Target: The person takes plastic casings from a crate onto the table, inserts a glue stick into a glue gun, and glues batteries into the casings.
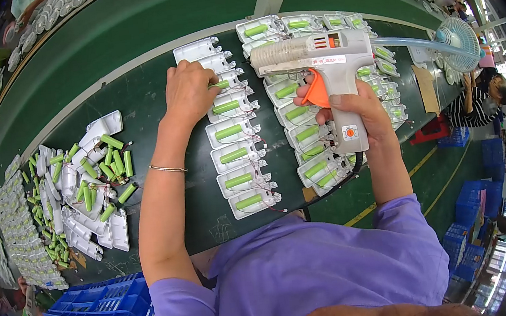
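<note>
My right hand (361, 108) grips a white hot glue gun (344, 82) with an orange trigger (316, 91). The gun lies sideways above the table, its front end to the left, and a long clear glue stick (411, 44) runs out of its rear. My left hand (191, 91) bends over a column of white plastic casings, fingers closed at the end of a green battery (220, 85) in one casing; the fingertips are partly hidden. Below it, several casings (218, 155) each hold a green battery (233, 156) with thin wires at the right end.
More battery-filled casings stand in columns under the gun. Loose batteries (127, 163) and casings (122, 229) are heaped at left. A blue crate (96, 313) stands by the table's front left. A white fan grille (458, 44) is at right. Other people work around the room.
</note>
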`<state>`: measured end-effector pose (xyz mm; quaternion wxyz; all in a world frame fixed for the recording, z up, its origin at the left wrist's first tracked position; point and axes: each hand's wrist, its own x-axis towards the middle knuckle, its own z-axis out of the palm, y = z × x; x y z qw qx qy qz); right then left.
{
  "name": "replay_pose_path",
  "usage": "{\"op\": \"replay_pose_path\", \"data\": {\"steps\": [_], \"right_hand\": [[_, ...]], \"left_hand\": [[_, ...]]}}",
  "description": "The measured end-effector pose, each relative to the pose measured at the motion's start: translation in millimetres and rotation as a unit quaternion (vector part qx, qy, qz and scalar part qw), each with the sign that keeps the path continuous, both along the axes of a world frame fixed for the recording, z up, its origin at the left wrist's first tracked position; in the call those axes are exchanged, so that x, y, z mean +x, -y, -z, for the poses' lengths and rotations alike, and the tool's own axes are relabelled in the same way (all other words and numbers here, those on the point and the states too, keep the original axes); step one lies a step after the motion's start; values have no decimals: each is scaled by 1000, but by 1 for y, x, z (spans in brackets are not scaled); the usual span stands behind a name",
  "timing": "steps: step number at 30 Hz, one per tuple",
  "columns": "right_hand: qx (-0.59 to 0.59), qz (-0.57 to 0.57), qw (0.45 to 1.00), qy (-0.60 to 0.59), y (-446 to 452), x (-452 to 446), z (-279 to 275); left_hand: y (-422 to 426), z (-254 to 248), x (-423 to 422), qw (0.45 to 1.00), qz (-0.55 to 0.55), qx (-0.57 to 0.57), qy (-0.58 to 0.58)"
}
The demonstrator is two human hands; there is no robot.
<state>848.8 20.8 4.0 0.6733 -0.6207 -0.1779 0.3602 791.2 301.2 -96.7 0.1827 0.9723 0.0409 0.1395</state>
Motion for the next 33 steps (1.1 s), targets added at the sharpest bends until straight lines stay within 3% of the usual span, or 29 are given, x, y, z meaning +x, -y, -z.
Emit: {"op": "replay_pose_path", "data": {"steps": [7, 9, 12, 14, 17, 21, 25, 29, 33], "right_hand": [[27, -4, 1000, 7, -3, -4, 1], [26, -6, 1000, 3, -3, -5, 0], [33, 14, 999, 1, -5, -11, -8], [31, 5, 999, 7, -2, -9, -6], [31, -6, 999, 11, -5, -8, -5], [46, -20, 999, 6, -17, -14, -7], [31, -49, 998, 20, -20, -16, -12], [20, -51, 998, 30, -18, -16, -15], [11, -49, 998, 24, -22, -12, -14]], "left_hand": [[1, 1, -2, 997, -2, 75, 23], [-2, -4, -17, 996, -25, 26, 84], [-37, -12, -53, 962, -171, -62, 202], [-57, -31, -91, 919, -353, -71, 160], [-85, -29, -130, 887, -459, 41, -22], [-84, -8, -131, 855, -496, 53, -144], [-74, -3, -136, 866, -479, 39, -136], [-62, -18, -171, 882, -444, -149, 46], [-49, -57, -190, 780, -412, -431, 192]]}}
